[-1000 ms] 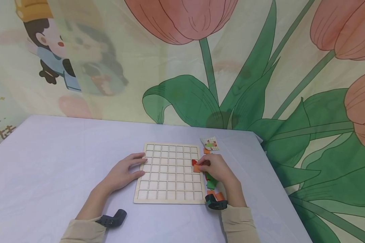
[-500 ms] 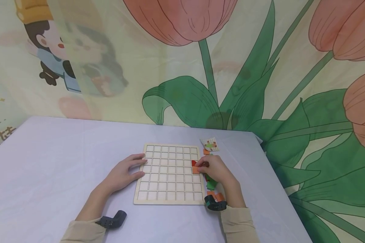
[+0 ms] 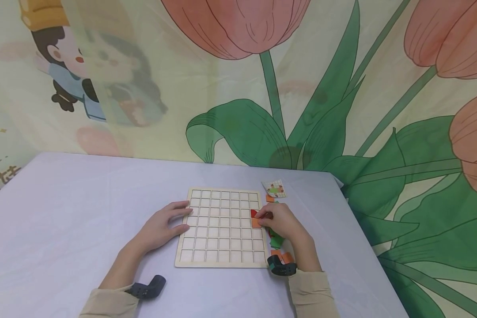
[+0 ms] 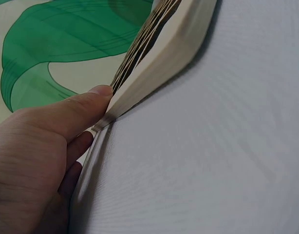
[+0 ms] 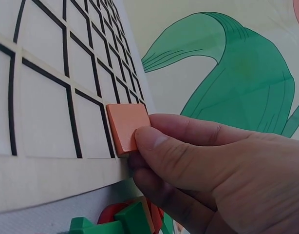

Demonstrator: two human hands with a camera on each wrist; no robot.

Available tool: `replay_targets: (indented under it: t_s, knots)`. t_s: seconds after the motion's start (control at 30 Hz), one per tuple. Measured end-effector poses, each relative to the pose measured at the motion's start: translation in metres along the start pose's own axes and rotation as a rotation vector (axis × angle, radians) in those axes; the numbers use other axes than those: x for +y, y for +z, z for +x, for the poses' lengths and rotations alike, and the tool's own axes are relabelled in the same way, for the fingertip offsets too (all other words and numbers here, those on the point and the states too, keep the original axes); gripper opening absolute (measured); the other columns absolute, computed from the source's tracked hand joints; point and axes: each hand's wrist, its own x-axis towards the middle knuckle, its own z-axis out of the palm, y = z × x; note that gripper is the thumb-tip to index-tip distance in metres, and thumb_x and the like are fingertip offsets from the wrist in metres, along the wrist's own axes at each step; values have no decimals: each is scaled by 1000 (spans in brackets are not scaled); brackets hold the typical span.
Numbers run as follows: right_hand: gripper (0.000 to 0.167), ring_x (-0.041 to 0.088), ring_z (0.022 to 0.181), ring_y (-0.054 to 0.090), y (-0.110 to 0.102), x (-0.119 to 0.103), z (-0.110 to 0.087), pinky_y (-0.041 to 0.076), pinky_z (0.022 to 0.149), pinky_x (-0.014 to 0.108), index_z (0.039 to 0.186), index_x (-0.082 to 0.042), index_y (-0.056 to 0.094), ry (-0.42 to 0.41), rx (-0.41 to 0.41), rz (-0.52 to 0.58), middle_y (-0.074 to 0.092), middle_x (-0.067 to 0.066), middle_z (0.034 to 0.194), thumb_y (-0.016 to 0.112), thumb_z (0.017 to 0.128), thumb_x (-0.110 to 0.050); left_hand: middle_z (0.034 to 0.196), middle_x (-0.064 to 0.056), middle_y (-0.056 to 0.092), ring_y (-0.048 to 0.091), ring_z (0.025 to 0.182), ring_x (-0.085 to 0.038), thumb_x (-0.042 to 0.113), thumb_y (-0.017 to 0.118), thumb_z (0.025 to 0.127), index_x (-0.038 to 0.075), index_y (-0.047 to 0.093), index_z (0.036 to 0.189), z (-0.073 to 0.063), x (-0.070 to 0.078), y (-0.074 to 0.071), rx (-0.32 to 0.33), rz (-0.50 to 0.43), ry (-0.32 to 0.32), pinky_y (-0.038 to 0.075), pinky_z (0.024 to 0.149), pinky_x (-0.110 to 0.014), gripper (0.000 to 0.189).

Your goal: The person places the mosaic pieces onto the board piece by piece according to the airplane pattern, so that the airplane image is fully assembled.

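Observation:
A pale wooden board (image 3: 224, 232) with a grid of square cells lies on the table. My left hand (image 3: 163, 226) rests against its left edge, and in the left wrist view the thumb (image 4: 93, 100) touches the rim with the fingers loosely extended beside it. On the board's right column, my right hand (image 3: 284, 219) pinches an orange square tile (image 5: 125, 126) between thumb and fingers. The tile lies over a cell, slightly raised in the right wrist view. Just behind it, a red piece (image 3: 253, 213) sits in the grid, partly hidden by the fingers.
Along the board's right side lie green pieces (image 3: 277, 242), orange pieces (image 3: 287, 257) and some red ones, partly under the right hand. Farther back are another orange piece (image 3: 270, 198) and a small pattern card (image 3: 275, 189). A printed cloth (image 3: 238, 132) hangs behind the white-covered table (image 3: 83, 212).
My right hand has brought the orange tile slightly left and nearer, lining it up with the cell in front of the red piece. The left hand has stayed at the board's edge.

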Motion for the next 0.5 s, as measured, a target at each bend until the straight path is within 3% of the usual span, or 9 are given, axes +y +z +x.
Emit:
replay_targets:
  t_s: [0.5]
  knots:
    - [23,12,72,55,-1,-2,-1,51,61,22,96,-14,73,15,-55,19,61,-4,83,81,74,-13,147,-6,44,35,138,-34,28,69,86,11,58,130,0,2,-1,0,3,1,31,112,-54,49]
